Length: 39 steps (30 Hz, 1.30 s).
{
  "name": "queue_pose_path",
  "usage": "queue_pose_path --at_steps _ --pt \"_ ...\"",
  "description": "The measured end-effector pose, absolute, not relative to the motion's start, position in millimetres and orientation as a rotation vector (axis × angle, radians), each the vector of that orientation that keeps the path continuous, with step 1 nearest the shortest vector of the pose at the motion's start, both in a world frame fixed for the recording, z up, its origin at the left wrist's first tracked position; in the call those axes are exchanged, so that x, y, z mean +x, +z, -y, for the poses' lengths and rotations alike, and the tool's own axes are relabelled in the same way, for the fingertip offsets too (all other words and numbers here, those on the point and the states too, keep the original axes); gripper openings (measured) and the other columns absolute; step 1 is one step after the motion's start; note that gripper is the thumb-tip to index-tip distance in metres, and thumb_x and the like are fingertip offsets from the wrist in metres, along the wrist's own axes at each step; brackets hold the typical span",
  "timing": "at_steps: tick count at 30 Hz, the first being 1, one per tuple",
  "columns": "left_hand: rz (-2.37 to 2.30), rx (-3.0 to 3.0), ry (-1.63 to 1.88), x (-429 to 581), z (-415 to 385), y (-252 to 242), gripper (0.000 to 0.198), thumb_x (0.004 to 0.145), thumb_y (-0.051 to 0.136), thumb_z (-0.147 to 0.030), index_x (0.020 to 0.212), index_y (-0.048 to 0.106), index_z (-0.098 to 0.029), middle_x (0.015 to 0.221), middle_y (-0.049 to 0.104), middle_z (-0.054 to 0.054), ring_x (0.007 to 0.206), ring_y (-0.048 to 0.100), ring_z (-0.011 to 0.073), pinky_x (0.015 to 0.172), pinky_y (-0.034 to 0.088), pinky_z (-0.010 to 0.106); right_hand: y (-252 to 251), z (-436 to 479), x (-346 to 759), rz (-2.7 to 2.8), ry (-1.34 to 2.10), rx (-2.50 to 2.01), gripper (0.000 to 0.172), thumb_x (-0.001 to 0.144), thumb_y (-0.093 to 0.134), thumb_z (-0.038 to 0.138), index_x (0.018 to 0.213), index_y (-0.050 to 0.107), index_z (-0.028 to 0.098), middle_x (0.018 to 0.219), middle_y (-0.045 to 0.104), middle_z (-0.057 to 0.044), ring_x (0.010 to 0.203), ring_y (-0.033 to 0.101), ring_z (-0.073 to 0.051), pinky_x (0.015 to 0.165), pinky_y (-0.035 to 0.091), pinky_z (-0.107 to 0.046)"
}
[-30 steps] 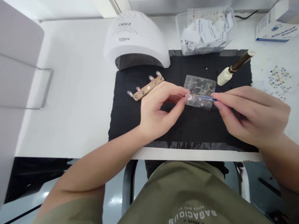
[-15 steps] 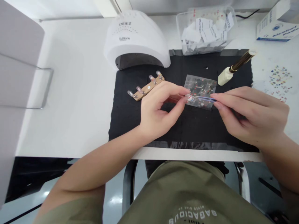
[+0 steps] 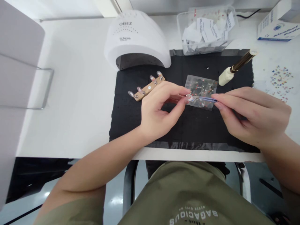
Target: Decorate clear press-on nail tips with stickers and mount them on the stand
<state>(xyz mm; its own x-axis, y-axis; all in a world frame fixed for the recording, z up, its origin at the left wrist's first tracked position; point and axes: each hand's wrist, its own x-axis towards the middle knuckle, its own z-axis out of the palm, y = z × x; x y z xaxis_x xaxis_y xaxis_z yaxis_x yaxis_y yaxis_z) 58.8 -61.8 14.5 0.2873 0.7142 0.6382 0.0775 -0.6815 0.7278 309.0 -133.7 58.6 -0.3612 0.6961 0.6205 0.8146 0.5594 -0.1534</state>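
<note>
My left hand point(image 3: 161, 109) pinches a small nail tip point(image 3: 191, 99) between thumb and fingertips, its stem hidden by the fingers. My right hand point(image 3: 254, 117) holds slim blue tweezers point(image 3: 205, 98), whose points reach the nail tip. Both lie over a clear sheet of small nail decorations point(image 3: 201, 84). Left of my left hand rests a wooden strip point(image 3: 146, 89) carrying several nail tips on sticks. Beyond my right hand lies a gold-handled brush point(image 3: 242, 61) with a cream cap point(image 3: 225, 77).
Everything sits on a black mat point(image 3: 182, 128) on a white table point(image 3: 75, 93). Behind it stand a white SUNone nail lamp point(image 3: 137, 37) and a clear box of alcohol pads point(image 3: 206, 31). An alcohol pad carton point(image 3: 278, 26) and scattered nail stickers point(image 3: 280, 79) lie at right.
My hands, the tweezers and the nail tip stay almost in place. The whole view has shifted very slightly.
</note>
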Motion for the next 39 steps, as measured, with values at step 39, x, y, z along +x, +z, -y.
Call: queue_pose_path --at_steps 39 --pt "-0.711 1.971 1.418 59.3 61.2 14.6 0.005 0.109 0.083 -0.027 0.113 0.082 -0.025 0.103 0.085 0.003 0.082 0.08 0.0128 0.072 0.07 0.024 60.8 132.9 308.8 2.143 -0.258 -1.17 0.024 0.104 0.078 0.009 0.123 0.08 0.024 0.107 0.091 -0.005 0.086 0.087 -0.023 0.07 0.068 -0.035"
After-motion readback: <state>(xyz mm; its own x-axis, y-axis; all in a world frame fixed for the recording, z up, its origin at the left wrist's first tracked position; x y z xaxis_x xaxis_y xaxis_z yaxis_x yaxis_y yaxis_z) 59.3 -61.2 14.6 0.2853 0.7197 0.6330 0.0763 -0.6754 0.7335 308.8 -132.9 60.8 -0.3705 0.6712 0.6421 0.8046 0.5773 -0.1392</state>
